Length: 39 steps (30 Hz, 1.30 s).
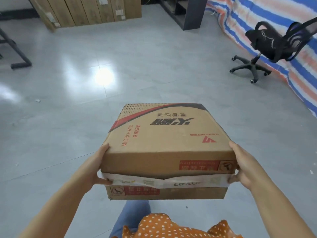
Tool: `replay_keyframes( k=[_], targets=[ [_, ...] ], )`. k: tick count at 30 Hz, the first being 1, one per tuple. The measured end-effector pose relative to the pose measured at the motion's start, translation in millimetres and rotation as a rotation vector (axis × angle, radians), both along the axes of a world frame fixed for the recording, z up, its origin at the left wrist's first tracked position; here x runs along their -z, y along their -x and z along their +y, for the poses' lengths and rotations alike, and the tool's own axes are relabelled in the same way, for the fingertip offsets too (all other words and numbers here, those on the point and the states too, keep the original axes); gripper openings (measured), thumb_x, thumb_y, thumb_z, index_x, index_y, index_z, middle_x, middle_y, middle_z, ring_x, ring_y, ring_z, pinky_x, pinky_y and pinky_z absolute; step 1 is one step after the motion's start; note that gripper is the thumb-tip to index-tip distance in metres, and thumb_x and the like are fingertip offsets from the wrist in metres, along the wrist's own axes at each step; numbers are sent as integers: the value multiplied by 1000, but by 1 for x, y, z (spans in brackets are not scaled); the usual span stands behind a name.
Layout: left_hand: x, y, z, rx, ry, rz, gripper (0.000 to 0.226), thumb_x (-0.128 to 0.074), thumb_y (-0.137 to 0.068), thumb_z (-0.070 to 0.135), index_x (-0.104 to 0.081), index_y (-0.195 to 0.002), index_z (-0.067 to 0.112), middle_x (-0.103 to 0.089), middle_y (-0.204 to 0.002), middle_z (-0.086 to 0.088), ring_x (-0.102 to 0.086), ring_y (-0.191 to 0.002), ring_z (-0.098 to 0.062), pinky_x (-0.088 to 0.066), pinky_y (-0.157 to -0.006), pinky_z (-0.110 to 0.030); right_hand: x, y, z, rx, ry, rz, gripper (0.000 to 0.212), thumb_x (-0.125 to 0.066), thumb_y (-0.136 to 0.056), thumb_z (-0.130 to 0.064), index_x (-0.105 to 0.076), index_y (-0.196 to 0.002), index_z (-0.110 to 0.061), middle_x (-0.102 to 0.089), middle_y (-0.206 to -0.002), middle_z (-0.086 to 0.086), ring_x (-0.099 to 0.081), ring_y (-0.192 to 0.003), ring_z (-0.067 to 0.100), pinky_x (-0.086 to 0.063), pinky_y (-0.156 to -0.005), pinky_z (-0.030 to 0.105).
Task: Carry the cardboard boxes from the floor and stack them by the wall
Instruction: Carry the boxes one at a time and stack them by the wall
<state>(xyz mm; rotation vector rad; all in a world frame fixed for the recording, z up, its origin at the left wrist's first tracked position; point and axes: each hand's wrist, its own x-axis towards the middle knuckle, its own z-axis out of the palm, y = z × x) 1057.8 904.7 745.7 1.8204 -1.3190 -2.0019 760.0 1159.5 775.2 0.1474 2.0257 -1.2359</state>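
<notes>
Held up off the grey floor (120,69) in front of the body: a cardboard box (168,143), printed MICRO-ATX, taped white along its near seam. Clasped at the left side by the left hand (96,165), thumb hooked over the top edge, fingers curled under at the tape. Gripped likewise at the right side by the right hand (243,165). Farther off, flat cartons (85,11) leaning at the far wall, a dark shelf unit (187,11), a black office chair (264,47) beside a striped tarp (257,12).
</notes>
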Motion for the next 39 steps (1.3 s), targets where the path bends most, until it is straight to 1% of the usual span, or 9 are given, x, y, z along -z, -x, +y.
replay_keyframes(
  k=[2, 6, 11, 15, 20, 26, 32, 35, 39],
  targets=[
    [7, 11, -33, -19, -1, -12, 39, -49, -89, 58, -50, -122, 36, -48, -134, 2, -43, -125, -22, -56, -72, -59, 7, 16, -40, -18, 2, -5, 30, -40, -96, -47, -67, -104, -38, -65, -89, -2, -58, -81, 22, -52, -55, 47],
    [12, 41, -120, -16, -8, -30, 44, -49, -88, 58, -48, -125, 34, -47, -135, 0, -43, -124, -24, -56, -71, -60, 12, 47, -127, -20, -13, -8, 30, -41, -96, -47, -67, -106, -37, -63, -87, -3, -57, -81, 22, -52, -58, 47],
    [-6, 78, -237, -17, 18, -32, 42, -52, -87, 58, -52, -122, 33, -49, -133, 1, -43, -124, -22, -57, -68, -57, 0, 78, -239, 9, -1, -2, 29, -40, -97, -46, -68, -97, -37, -67, -97, 3, -59, -88, 26, -51, -66, 53],
    [-17, 98, -313, -23, 42, -23, 41, -51, -86, 59, -52, -120, 37, -48, -132, 3, -43, -124, -21, -58, -67, -55, -7, 99, -320, -12, 8, 21, 29, -40, -96, -44, -67, -99, -37, -66, -94, 4, -58, -85, 26, -51, -66, 54],
    [-15, 115, -383, -71, 30, -32, 36, -52, -86, 60, -52, -116, 40, -48, -130, 5, -42, -124, -19, -58, -64, -54, -4, 131, -407, -48, -3, 3, 27, -41, -96, -46, -66, -103, -38, -66, -99, 4, -58, -90, 25, -50, -73, 56],
    [-3, 163, -469, -139, 17, -57, 39, -51, -87, 59, -51, -119, 35, -49, -130, 0, -43, -124, -24, -57, -64, -59, 12, 196, -519, -98, -43, -6, 27, -43, -95, -44, -65, -101, -30, -58, -86, 2, -49, -77, 22, -47, -74, 55],
    [-4, 225, -574, -224, 36, -49, 43, -50, -87, 60, -50, -121, 35, -49, -131, -1, -43, -124, -25, -57, -64, -59, 11, 278, -650, -152, -13, -9, 25, -44, -95, -46, -64, -99, -31, -61, -95, 3, -54, -87, 22, -46, -80, 59],
    [-9, 252, -627, -274, 59, -20, 36, -49, -88, 61, -50, -117, 40, -49, -130, 0, -43, -123, -24, -57, -63, -58, -1, 315, -724, -234, 10, 19, 26, -42, -96, -46, -64, -98, -33, -59, -87, 0, -52, -80, 21, -47, -74, 52],
    [-10, 272, -686, -362, 67, -21, 20, -50, -88, 59, -56, -99, 43, -51, -122, 5, -43, -119, -21, -57, -58, -53, -9, 344, -813, -327, 22, 51, 29, -41, -95, -46, -66, -101, -33, -60, -84, -2, -53, -75, 22, -48, -63, 43]
  ],
)
